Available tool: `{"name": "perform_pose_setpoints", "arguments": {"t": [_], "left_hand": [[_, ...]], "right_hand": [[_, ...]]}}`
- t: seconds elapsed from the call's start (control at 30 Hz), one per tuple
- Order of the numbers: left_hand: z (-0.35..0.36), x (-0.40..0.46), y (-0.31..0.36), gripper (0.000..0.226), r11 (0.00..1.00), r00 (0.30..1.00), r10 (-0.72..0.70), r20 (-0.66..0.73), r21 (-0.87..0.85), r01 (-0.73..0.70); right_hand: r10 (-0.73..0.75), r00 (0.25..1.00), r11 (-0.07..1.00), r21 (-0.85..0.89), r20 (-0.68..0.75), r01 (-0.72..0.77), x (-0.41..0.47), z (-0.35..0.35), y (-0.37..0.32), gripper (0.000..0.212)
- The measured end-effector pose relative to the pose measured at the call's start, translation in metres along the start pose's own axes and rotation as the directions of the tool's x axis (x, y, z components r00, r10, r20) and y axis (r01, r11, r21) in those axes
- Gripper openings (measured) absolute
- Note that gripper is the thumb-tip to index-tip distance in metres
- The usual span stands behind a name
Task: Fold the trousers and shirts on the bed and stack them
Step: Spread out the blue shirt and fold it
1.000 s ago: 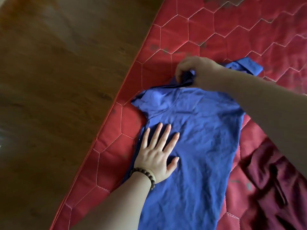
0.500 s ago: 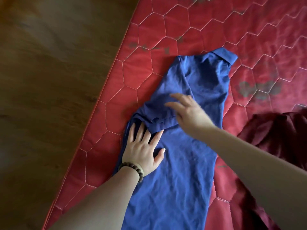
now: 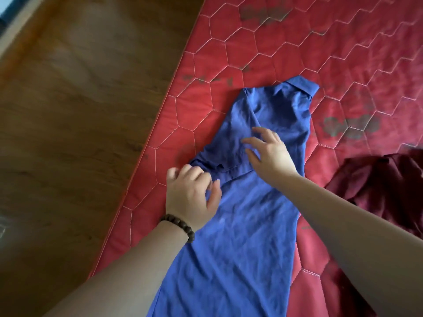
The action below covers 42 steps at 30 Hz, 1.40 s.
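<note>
Curled since before, left hand (image 3: 192, 193) grips creased blue shirt (image 3: 240, 236).

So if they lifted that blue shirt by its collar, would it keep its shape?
Probably not. The blue shirt lies creased and flat on the red mattress, so it likely droops and unfolds. It looks thin, likely light. The folded sleeve would probably slip loose.

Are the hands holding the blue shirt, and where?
The left hand seems to grip the shirt at its folded sleeve edge, though its fingertips are hidden. The right hand holds nothing; its spread fingers are over the sleeve.
</note>
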<state>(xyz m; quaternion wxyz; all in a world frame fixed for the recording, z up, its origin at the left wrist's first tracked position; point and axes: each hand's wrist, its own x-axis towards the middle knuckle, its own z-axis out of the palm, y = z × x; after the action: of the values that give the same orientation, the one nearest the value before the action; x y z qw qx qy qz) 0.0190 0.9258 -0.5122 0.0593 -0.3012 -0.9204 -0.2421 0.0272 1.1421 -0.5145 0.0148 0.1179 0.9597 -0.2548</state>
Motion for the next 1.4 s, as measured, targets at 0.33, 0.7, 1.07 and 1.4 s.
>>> {"name": "perform_pose_setpoints", "arguments": {"t": [0.33,0.7,1.07,1.4], "left_hand": [[0.046,0.028,-0.018,0.048,0.962,0.909,0.216,0.357,0.084,-0.261],[0.062,0.016,-0.023,0.073,0.931,0.843,0.175,0.508,0.193,-0.309],[0.063,0.017,-0.025,0.078,0.941,0.833,0.168,0.527,0.167,-0.295],[0.066,0.016,-0.026,0.077,0.926,0.838,0.176,0.517,0.203,-0.319]], "right_hand": [[0.393,0.917,0.914,-0.138,0.067,-0.381,0.063,0.003,0.021,0.023],[-0.378,0.904,0.9,-0.152,0.2,0.409,0.04,0.05,-0.004,0.047],[-0.095,0.993,0.892,-0.449,-0.073,0.053,0.093,0.029,0.034,0.06],[0.055,0.998,0.863,-0.504,0.015,-0.04,0.037,0.036,0.052,0.055]]}}
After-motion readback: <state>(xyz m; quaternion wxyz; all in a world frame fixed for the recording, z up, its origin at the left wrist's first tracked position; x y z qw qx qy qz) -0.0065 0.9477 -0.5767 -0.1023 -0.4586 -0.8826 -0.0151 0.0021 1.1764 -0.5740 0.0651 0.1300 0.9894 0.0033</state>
